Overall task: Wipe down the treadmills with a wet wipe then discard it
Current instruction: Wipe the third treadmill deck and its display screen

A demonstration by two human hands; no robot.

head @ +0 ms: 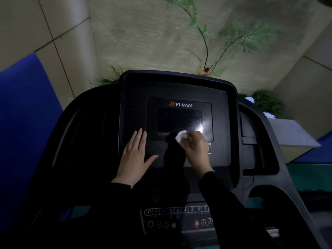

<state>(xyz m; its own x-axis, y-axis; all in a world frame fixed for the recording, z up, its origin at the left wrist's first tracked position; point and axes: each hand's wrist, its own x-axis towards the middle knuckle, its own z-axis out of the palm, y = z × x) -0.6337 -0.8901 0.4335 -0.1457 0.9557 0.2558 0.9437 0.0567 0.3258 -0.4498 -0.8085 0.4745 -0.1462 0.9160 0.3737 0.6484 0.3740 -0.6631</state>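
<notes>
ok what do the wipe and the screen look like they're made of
The wipe: probably soft white paper or nonwoven cloth; it sits crumpled in the right hand. The screen: glossy glass or clear plastic, can't tell which; it reflects a bright glare.

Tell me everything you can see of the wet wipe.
The wet wipe is white, thin and crumpled into a small wad, like soft paper or cloth. Only part of it shows, sticking out to the left of the right hand, whose curled fingers pinch it. It appears pressed against the dark treadmill console, just below the glossy screen.
</notes>
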